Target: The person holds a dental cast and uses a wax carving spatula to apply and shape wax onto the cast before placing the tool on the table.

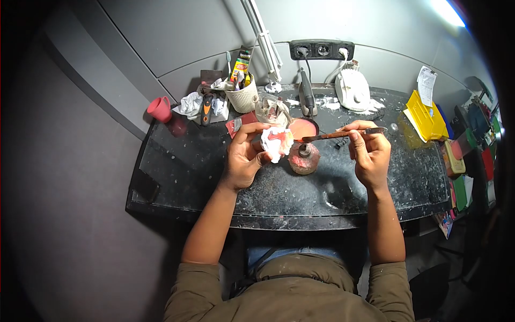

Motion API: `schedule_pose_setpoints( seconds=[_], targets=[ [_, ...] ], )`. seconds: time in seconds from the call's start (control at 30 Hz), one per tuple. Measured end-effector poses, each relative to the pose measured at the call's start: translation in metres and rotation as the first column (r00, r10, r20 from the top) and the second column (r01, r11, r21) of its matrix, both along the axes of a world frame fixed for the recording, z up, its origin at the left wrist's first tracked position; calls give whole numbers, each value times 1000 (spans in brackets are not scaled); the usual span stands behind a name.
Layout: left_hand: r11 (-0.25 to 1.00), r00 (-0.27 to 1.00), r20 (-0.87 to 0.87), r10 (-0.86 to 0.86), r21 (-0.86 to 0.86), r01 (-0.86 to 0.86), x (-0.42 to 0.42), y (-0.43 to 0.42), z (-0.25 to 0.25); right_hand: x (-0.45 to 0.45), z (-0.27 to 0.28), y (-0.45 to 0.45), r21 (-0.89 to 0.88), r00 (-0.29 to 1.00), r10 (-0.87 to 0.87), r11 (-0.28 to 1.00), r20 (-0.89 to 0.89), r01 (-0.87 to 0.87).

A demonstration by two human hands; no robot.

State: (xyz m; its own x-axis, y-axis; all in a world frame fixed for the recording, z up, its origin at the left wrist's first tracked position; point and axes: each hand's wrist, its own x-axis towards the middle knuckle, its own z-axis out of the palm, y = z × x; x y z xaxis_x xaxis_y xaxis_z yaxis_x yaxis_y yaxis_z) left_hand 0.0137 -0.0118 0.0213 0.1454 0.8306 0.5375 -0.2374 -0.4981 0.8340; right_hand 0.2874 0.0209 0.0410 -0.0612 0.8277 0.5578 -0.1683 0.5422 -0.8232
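Between the fingers and thumb of my left hand point(245, 156) is a white lump with pink and orange areas point(277, 143). My right hand point(370, 153) grips a dark, thin tool point(343, 134), its tip pointing left above a small burner. That burner point(304, 160) is a round glass with pinkish contents and a metal neck, just right of the lump. Behind it lies a round dish of pink material point(303, 129). A clear glass vessel point(272, 110) stands behind my left fingers, and a red packet point(240, 123) lies beside them, partly hidden.
At the back left are a pink cup point(160, 109), crumpled paper point(190, 105), an orange-black tool point(206, 109) and a woven holder point(243, 97). A handpiece point(307, 93), a white device point(352, 90) and a lamp arm point(263, 40) stand behind. Yellow trays point(426, 118) sit right on the black table point(257, 196).
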Motion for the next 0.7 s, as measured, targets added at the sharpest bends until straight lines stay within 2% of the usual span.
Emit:
schedule_pose_setpoints(
  seconds=[0.07,0.23,0.3,0.53,0.7],
  targets=[
    [1000,1000,-5,2,0,-2,0,0,0,0,0,0,14,1000,-4,1000,12,4],
    [1000,1000,-23,-13,-28,13,-2,0,-4,-3,4,-7,-19,989,96,995,-112,-99],
    [999,1000,-18,-14,-36,13,-1,-1,-3,-8,3,-11,-34,986,137,989,-95,-141],
    [999,999,0,-40,14,40,0,2,-3,-12,0,-12,-13,990,136,991,-39,-136],
    [999,999,7,-44,-12,44,1,0,-2,-14,-1,-13,-3,990,134,991,-46,-134]
  ],
)
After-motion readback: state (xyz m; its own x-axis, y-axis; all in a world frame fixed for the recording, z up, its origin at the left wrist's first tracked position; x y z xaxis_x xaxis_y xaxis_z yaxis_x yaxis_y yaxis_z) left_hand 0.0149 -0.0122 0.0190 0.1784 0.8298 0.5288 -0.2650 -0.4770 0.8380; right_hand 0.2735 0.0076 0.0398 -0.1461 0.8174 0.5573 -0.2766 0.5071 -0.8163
